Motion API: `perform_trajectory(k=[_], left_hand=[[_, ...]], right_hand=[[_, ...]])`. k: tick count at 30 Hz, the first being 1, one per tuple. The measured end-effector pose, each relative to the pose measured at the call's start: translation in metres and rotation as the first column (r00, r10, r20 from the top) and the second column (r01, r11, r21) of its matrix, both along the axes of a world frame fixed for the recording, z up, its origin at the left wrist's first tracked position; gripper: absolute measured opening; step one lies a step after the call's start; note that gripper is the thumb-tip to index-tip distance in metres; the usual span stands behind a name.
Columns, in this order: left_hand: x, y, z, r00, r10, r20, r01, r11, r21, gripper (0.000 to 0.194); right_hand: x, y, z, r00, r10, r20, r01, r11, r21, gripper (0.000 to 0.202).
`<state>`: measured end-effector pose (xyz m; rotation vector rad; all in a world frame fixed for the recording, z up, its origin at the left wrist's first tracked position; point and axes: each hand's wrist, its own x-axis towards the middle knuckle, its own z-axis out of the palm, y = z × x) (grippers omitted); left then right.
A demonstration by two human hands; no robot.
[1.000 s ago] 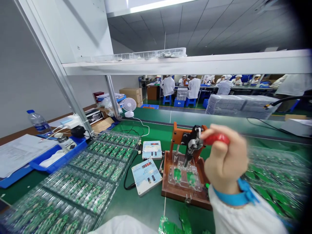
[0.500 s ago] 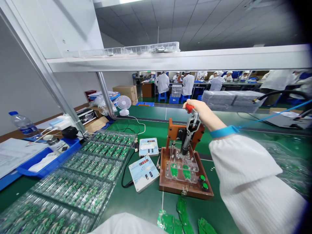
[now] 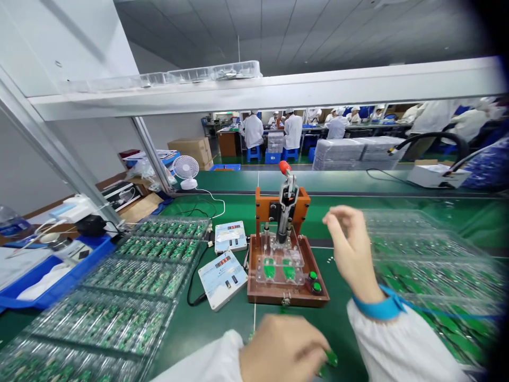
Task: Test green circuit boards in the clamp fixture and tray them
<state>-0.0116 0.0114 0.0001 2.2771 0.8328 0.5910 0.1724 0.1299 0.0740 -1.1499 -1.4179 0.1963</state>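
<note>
My right hand (image 3: 350, 249), with a blue wrist strap (image 3: 377, 303), hovers right of the test fixture (image 3: 286, 294). Its fingers are loosely curled and apart from the thumb, with nothing between them. The fixture's toggle clamp (image 3: 287, 199) stands with its red handle (image 3: 284, 167) raised. Two green circuit boards, one of them this board (image 3: 269, 269), lie under the fixture's clear plate. At the front edge, my left hand (image 3: 284, 350) is smeared by motion over loose green boards (image 3: 331, 359); its grip cannot be made out.
Left of the fixture lie two meter boxes (image 3: 222, 278) (image 3: 230, 237) and clear trays of boards (image 3: 131, 286). More trays (image 3: 429, 276) lie at the right. A small fan (image 3: 186, 168) stands behind. A shelf beam (image 3: 278, 90) crosses overhead. People in white sit beyond.
My right hand has let go of the red handle and come down to the right. My left hand has entered at the bottom, over the loose boards. The view has shifted slightly right.
</note>
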Motion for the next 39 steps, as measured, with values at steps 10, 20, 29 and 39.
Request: perform_trajectory(k=[10,20,29,39], left_hand=[[-0.058,0.077,-0.023,0.824,0.553,0.119,-0.56,0.767,0.312,0.036],[-0.052,0.074,-0.028,0.813,0.534,0.232,-0.574,0.801,0.168,0.029],[-0.05,0.039,-0.032,0.757,0.578,0.306,-0.651,0.71,0.27,0.028],[-0.058,0.025,-0.049,0.889,0.356,0.288,-0.454,0.771,0.447,0.022]], right_hand=[[-0.024,-0.036,-0.088,0.9,0.226,0.372,-0.13,0.956,-0.265,0.026],[-0.018,-0.036,-0.089,0.937,0.312,0.154,-0.248,0.91,-0.333,0.018],[-0.02,-0.08,-0.085,0.869,0.444,-0.218,-0.494,0.757,-0.429,0.014],[-0.021,-0.115,-0.076,0.898,0.367,-0.244,-0.44,0.758,-0.482,0.011]])
